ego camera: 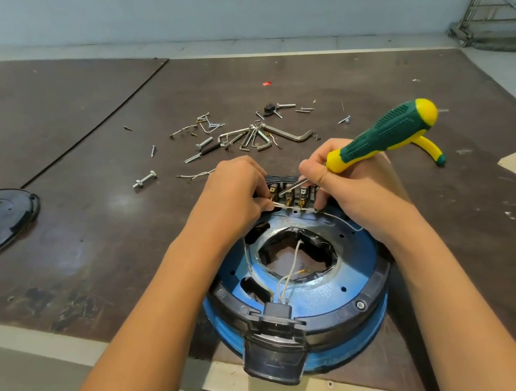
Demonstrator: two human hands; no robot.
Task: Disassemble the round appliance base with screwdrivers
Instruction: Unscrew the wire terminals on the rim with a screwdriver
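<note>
My right hand (346, 182) curls round the green-and-yellow screwdriver (384, 134), whose shaft angles down into the terminals (300, 195) at the far rim of the round blue base (319, 293). The base sits under both my wrists, at the near edge of the table (113, 206). My left hand (237, 188), just beside, pinches a white wire (282, 205) there. Loose screws and hex keys (245, 136) lie beyond my knuckles.
</note>
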